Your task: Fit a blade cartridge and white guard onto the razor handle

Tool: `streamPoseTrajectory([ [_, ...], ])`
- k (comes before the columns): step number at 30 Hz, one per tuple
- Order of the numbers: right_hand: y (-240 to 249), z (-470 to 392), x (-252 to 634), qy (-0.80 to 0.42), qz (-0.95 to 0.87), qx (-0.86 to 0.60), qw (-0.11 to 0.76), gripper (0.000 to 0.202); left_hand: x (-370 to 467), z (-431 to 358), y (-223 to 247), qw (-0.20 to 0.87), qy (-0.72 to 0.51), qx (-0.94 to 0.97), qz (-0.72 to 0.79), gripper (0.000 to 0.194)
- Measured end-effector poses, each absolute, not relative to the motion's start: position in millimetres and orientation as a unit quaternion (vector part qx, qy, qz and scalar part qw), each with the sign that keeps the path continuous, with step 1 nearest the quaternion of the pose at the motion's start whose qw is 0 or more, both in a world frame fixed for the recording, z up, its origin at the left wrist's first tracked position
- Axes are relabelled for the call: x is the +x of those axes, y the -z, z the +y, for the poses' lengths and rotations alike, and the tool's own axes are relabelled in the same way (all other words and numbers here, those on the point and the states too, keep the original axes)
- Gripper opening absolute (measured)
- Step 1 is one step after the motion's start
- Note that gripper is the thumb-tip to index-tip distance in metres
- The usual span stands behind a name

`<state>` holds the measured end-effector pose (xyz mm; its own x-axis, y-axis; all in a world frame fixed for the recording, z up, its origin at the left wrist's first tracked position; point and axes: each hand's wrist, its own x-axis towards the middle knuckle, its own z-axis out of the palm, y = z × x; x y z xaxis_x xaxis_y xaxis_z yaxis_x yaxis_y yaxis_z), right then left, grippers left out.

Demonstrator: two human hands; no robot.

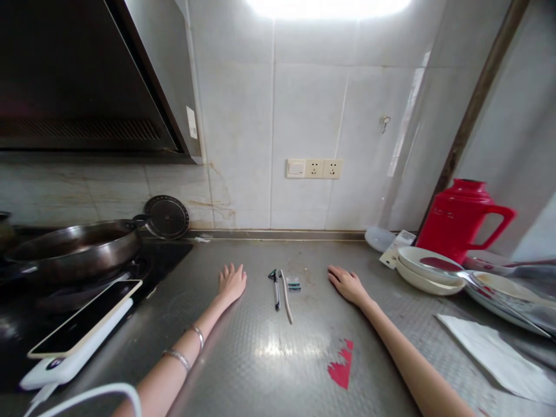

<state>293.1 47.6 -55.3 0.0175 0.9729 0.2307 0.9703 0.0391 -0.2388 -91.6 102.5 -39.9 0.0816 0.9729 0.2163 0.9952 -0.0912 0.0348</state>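
1. Nearest, a ragged red scrap [341, 368] was seen on the dimpled metal counter [243, 370].
2. Beyond it, a slim-handled razor [276, 294], a curved pale stick [286, 299] and small teal-banded pieces [294, 284] were laid between the left hand [233, 283] and right hand [346, 284].
3. Both hands were rested palm-down, nothing grasped; a resting stage was apparently in hand, and an inward reach would be required for any grip.
4. Behind, glossy tiles [243, 116] were fitted with a rectangular socket panel [314, 168].

Clock read from view centre. Hood [87, 81], 10. Pan [87, 258] on hob [167, 258], 9. Phone [87, 318], 8. Hook [384, 123] on wall [238, 116], 2. Flask [456, 220], 3, behind stacked bowls [428, 286]. Tissue [490, 353] on desk [243, 365], 4. Red patch [342, 368], 5.
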Motion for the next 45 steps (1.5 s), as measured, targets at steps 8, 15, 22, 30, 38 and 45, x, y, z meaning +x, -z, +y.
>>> streamPoseTrajectory([
  [8, 55, 47, 292, 0.0, -0.701, -0.693, 0.17, 0.043, -91, 101, 38, 0.059, 0.09, -0.731, -0.674, 0.047],
  [15, 54, 46, 292, -0.001, -0.699, -0.696, 0.167, 0.043, -93, 102, 38, 0.053, 0.091, -0.735, -0.67, 0.048],
  [22, 54, 46, 292, 0.01, -0.696, -0.697, 0.174, 0.042, -89, 95, 32, 0.064, 0.096, -0.724, -0.68, 0.05],
  [30, 55, 47, 293, 0.013, -0.695, -0.694, 0.186, 0.041, -69, 69, -6, 0.086, 0.163, -0.766, -0.615, 0.033],
  [38, 55, 47, 293, 0.016, -0.697, -0.692, 0.189, 0.041, -24, 57, -7, -0.072, 0.085, -0.791, -0.601, 0.038],
  [45, 55, 47, 292, 0.016, -0.695, -0.693, 0.189, 0.042, 4, 64, 2, -0.033, 0.071, -0.779, -0.622, 0.039],
])
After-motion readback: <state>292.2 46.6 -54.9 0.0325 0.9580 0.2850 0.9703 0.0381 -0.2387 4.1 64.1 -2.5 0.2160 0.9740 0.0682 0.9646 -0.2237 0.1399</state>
